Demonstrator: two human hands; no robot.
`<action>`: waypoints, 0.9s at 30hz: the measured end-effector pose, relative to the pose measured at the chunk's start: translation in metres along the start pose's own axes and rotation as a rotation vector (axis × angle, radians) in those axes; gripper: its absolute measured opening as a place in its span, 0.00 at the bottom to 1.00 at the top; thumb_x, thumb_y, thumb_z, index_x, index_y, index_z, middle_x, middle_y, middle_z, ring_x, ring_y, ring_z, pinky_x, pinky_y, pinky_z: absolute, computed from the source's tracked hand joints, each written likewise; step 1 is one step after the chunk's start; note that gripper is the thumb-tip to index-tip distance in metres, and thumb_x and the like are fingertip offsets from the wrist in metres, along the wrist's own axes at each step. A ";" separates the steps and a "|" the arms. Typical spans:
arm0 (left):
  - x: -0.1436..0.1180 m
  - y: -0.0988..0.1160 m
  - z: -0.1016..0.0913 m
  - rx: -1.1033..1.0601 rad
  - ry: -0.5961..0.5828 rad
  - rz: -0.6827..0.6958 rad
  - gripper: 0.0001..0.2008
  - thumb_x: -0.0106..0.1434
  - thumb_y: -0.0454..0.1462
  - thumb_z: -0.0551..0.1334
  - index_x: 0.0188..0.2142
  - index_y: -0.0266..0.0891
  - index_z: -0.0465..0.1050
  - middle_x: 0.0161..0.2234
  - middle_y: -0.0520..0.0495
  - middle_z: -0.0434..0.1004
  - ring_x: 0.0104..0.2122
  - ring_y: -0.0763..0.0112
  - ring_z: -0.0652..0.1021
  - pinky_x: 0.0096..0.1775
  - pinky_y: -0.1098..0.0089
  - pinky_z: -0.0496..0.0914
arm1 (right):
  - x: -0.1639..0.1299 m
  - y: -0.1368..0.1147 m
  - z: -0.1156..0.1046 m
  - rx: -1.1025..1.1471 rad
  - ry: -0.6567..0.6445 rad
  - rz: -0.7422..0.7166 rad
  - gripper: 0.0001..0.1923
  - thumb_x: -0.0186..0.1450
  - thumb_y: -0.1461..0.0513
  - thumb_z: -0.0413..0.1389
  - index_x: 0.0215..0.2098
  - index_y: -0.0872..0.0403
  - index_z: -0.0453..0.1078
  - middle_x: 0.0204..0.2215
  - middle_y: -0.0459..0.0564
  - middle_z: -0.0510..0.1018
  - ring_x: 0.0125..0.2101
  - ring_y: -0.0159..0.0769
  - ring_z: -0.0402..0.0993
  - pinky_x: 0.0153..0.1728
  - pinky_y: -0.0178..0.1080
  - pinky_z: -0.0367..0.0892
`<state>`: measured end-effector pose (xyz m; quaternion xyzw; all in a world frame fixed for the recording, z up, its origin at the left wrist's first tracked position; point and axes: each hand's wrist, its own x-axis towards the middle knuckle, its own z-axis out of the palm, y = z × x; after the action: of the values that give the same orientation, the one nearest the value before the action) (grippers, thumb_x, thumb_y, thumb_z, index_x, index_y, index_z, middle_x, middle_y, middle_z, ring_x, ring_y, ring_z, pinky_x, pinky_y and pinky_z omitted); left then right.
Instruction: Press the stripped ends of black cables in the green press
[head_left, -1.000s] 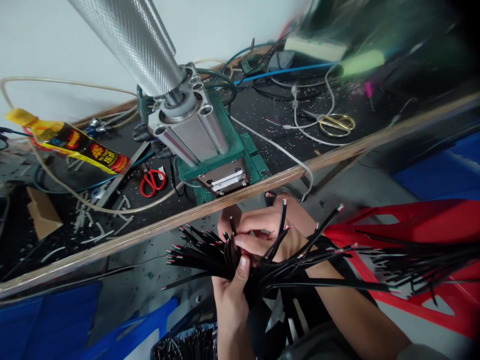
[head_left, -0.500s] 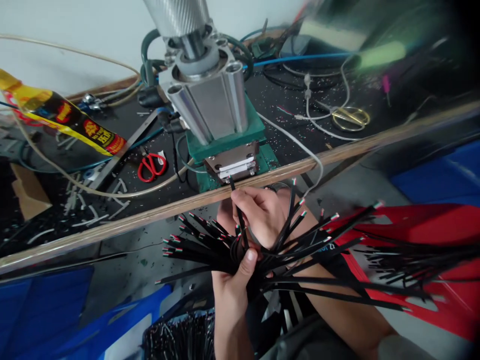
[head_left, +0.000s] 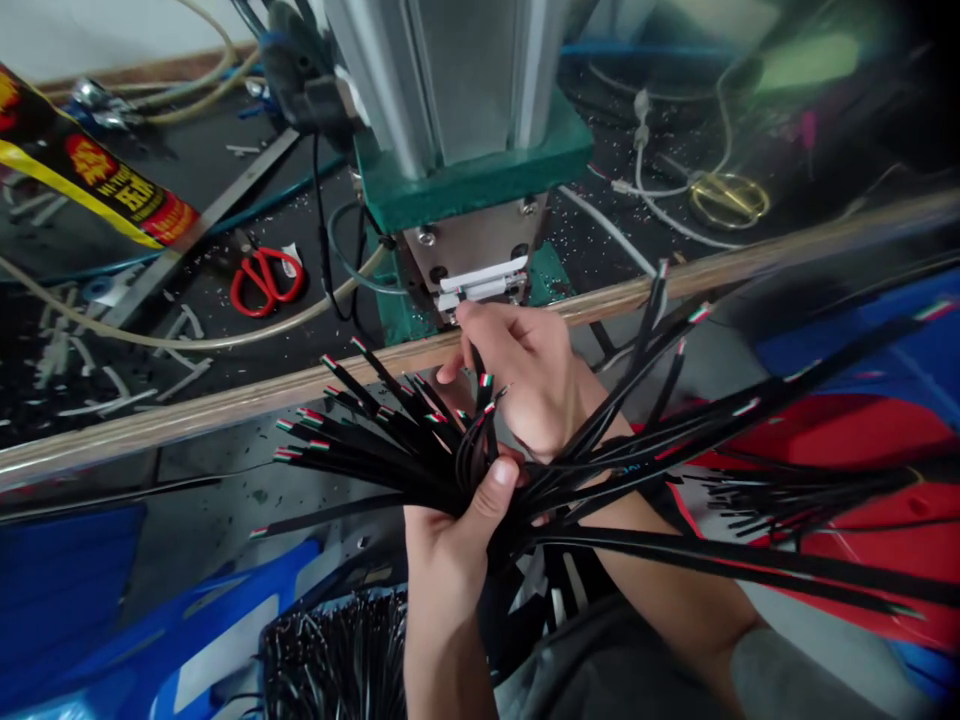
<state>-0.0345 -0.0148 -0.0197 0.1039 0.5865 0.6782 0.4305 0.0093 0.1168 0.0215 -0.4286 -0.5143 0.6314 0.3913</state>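
Note:
My left hand (head_left: 454,525) grips a fanned bundle of short black cables (head_left: 375,440) with stripped red, white and green ends. Just above it, my right hand (head_left: 529,375) pinches one black cable and holds its end at the slot of the metal jaw (head_left: 480,280) on the green press machine (head_left: 472,175). More cables of the bundle spread to the right over a red stool (head_left: 847,450).
Red scissors (head_left: 262,280) lie left of the machine on the black bench, and gold scissors (head_left: 727,200) lie at the right. A wooden bench edge (head_left: 187,415) runs across. A dark bin of black cables (head_left: 337,660) sits below, beside blue crates (head_left: 67,590). Hoses and cable scraps litter the bench.
My right hand has risen from the bundle to the machine's jaw with one cable. The view has moved closer to the machine.

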 end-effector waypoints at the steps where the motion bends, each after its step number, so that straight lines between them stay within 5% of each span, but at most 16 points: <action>1: 0.000 -0.001 0.001 -0.002 -0.003 -0.005 0.17 0.54 0.46 0.85 0.39 0.43 0.89 0.33 0.48 0.89 0.41 0.51 0.90 0.48 0.57 0.87 | 0.000 -0.001 0.000 0.012 -0.004 0.014 0.26 0.76 0.55 0.56 0.20 0.53 0.66 0.18 0.44 0.75 0.22 0.31 0.76 0.23 0.31 0.65; 9: 0.002 0.004 0.008 -0.017 -0.005 0.055 0.15 0.55 0.45 0.85 0.35 0.43 0.86 0.31 0.50 0.86 0.36 0.58 0.89 0.47 0.58 0.87 | 0.004 -0.007 -0.004 0.077 -0.103 0.040 0.25 0.78 0.57 0.56 0.22 0.52 0.67 0.21 0.43 0.79 0.20 0.29 0.74 0.26 0.31 0.68; 15: 0.002 0.003 0.009 -0.047 -0.005 0.054 0.14 0.56 0.43 0.85 0.36 0.45 0.86 0.32 0.53 0.86 0.30 0.67 0.86 0.50 0.58 0.86 | 0.008 -0.004 -0.006 0.091 -0.120 0.028 0.26 0.79 0.58 0.56 0.22 0.53 0.68 0.19 0.41 0.72 0.20 0.28 0.74 0.25 0.30 0.69; 19: 0.002 0.003 0.008 -0.043 0.013 0.098 0.14 0.56 0.42 0.85 0.40 0.46 0.88 0.38 0.52 0.89 0.38 0.64 0.88 0.48 0.65 0.85 | 0.006 -0.007 -0.002 0.130 -0.089 0.083 0.25 0.76 0.58 0.60 0.21 0.53 0.68 0.20 0.41 0.73 0.21 0.28 0.74 0.24 0.29 0.69; 27: 0.002 0.005 0.007 -0.040 0.035 0.076 0.17 0.54 0.42 0.86 0.41 0.46 0.87 0.38 0.51 0.89 0.39 0.58 0.89 0.48 0.59 0.85 | 0.001 -0.017 -0.001 0.114 -0.071 0.164 0.26 0.78 0.53 0.58 0.23 0.53 0.67 0.23 0.41 0.76 0.20 0.27 0.72 0.22 0.28 0.66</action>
<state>-0.0334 -0.0081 -0.0138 0.1057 0.5757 0.7076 0.3960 0.0110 0.1209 0.0382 -0.4234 -0.4543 0.7044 0.3437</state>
